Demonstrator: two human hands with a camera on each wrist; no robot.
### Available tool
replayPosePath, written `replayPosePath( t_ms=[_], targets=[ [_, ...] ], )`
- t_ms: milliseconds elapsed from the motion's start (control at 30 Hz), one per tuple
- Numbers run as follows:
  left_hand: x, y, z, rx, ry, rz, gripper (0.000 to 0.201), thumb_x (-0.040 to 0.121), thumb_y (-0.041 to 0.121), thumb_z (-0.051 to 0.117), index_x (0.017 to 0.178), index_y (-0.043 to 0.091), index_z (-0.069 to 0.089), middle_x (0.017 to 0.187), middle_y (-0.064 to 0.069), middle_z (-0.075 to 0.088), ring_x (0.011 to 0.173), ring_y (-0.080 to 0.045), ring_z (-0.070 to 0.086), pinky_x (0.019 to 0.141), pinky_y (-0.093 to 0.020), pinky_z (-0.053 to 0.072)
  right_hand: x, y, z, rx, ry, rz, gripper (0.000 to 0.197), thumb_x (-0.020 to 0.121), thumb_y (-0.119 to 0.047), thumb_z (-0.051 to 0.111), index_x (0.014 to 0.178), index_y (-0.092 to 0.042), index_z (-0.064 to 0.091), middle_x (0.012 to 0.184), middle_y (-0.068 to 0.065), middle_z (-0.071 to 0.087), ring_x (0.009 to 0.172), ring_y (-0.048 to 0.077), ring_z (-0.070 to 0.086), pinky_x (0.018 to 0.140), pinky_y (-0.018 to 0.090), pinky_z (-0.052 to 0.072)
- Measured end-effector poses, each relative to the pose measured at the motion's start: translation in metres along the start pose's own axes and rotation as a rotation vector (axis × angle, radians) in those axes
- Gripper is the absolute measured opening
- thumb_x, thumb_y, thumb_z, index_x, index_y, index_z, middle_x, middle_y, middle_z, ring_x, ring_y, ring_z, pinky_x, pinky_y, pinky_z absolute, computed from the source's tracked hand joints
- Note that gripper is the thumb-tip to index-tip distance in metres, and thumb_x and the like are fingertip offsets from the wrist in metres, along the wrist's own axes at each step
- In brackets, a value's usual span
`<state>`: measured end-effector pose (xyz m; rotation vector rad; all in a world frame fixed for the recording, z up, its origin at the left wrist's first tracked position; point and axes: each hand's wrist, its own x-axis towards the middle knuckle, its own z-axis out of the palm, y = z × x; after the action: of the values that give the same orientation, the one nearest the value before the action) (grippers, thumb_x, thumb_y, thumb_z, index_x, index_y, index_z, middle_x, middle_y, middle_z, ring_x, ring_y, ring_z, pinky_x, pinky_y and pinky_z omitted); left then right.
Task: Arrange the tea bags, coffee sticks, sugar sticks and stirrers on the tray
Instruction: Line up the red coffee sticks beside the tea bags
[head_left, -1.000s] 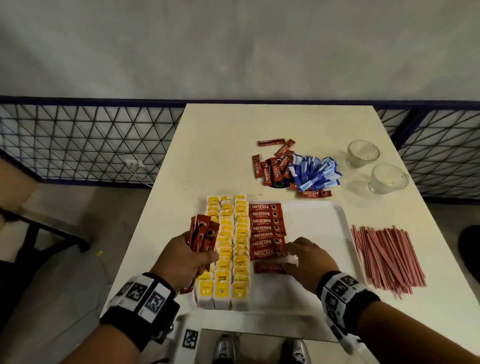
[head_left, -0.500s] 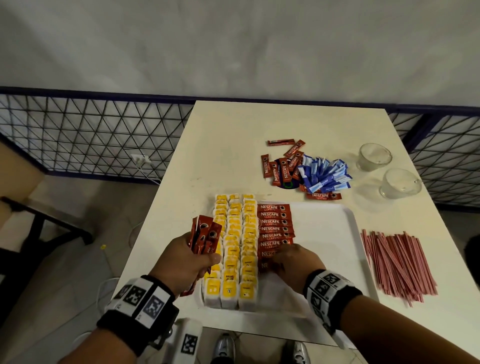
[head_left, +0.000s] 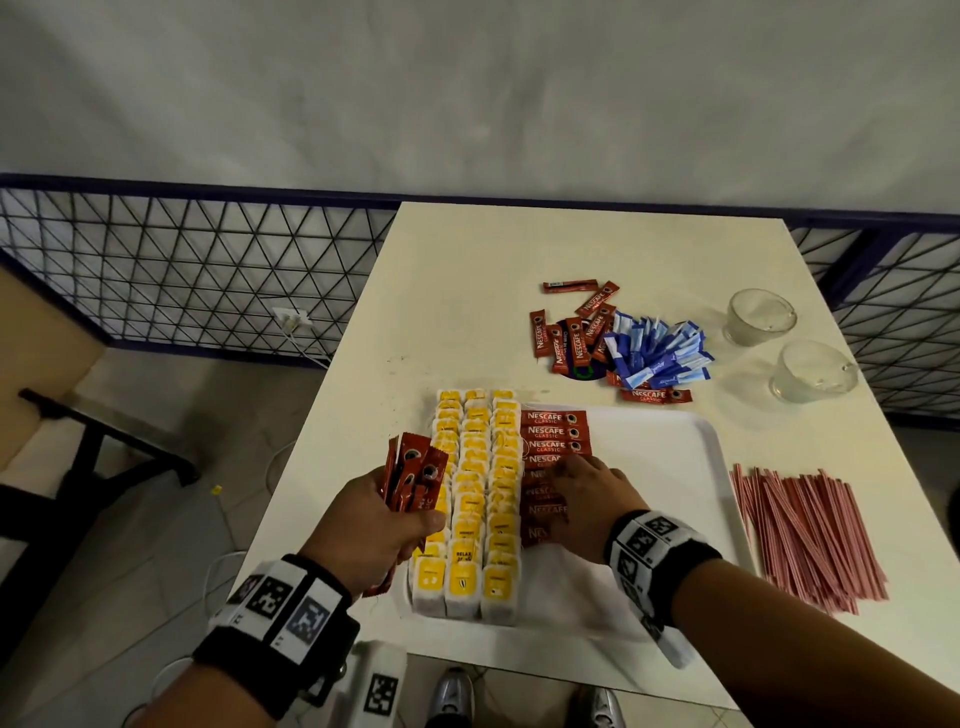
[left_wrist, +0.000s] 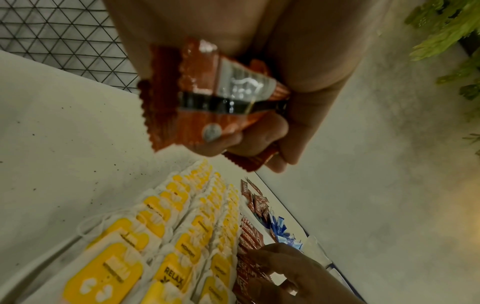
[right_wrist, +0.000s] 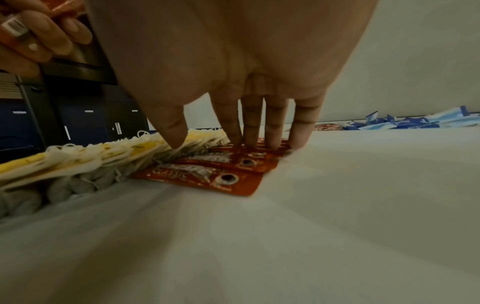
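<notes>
A white tray (head_left: 670, 467) holds three rows of yellow tea bags (head_left: 475, 499) and, beside them, a column of red coffee sticks (head_left: 553, 431). My right hand (head_left: 582, 493) lies over the column's near half, straight fingers (right_wrist: 249, 125) pressing on the sticks and the thumb touching the tea bags (right_wrist: 103, 152). My left hand (head_left: 379, 519) grips a bunch of coffee sticks (head_left: 413, 475) upright at the tray's left edge; the left wrist view shows the same bunch of coffee sticks (left_wrist: 207, 102) between curled fingers. Behind the tray lie loose coffee sticks (head_left: 571, 332) and blue sugar sticks (head_left: 660, 353). Red stirrers (head_left: 805, 535) lie to its right.
Two glass cups (head_left: 758, 317) (head_left: 810, 371) stand at the table's far right. A blue wire-mesh fence (head_left: 182, 275) runs behind and left of the table (head_left: 467, 291). The table's near edge is just below the tray, with my shoes under it.
My right hand has moved away from me along the coffee column, from its near end to its middle, and now lies flat on the sticks. The left hand keeps its bunch.
</notes>
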<state>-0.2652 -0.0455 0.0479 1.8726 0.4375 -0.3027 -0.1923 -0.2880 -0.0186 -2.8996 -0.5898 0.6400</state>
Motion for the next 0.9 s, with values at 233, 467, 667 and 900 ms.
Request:
replayPosePath(
  t_ms=[233, 467, 667, 900],
  targets=[
    [0.000, 0.001, 0.000, -0.013, 0.007, 0.000, 0.021, 0.077, 0.003, 0.075, 0.074, 0.009, 0.055, 0.047, -0.002, 0.052, 0.043, -0.017, 0.046, 0.051, -0.029, 0.043, -0.003, -0.004, 0.000, -0.023, 0.009, -0.025, 0.053, 0.084, -0.050, 0.051, 0.132, -0.027, 0.049, 0.132, -0.002, 0.041, 0.124, 0.021, 0.038, 0.105, 0.039, 0.034],
    [0.001, 0.001, 0.001, -0.026, 0.006, 0.003, 0.019, 0.077, 0.003, 0.074, 0.075, 0.008, 0.056, 0.048, -0.004, 0.051, 0.045, -0.019, 0.045, 0.053, -0.031, 0.042, -0.013, 0.005, 0.005, -0.015, 0.000, -0.159, 0.036, 0.087, -0.046, 0.051, 0.116, -0.029, 0.064, 0.122, -0.006, 0.053, 0.117, 0.020, 0.046, 0.098, 0.032, 0.038],
    [0.002, 0.002, 0.004, -0.039, -0.002, 0.003, 0.017, 0.078, 0.001, 0.073, 0.076, 0.007, 0.057, 0.048, -0.004, 0.051, 0.044, -0.018, 0.045, 0.051, -0.029, 0.042, -0.013, 0.005, 0.010, -0.065, -0.054, -0.149, 0.040, 0.091, -0.048, 0.047, 0.121, -0.026, 0.062, 0.125, -0.003, 0.051, 0.119, 0.021, 0.044, 0.101, 0.035, 0.037],
    [0.003, 0.001, 0.004, -0.041, -0.004, 0.003, 0.020, 0.077, 0.002, 0.074, 0.073, 0.009, 0.056, 0.048, -0.005, 0.050, 0.044, -0.019, 0.044, 0.052, -0.030, 0.041, -0.014, 0.011, 0.009, -0.009, 0.025, -0.183, 0.034, 0.089, -0.044, 0.048, 0.114, -0.029, 0.066, 0.117, -0.007, 0.056, 0.114, 0.020, 0.047, 0.096, 0.032, 0.039]
  ],
)
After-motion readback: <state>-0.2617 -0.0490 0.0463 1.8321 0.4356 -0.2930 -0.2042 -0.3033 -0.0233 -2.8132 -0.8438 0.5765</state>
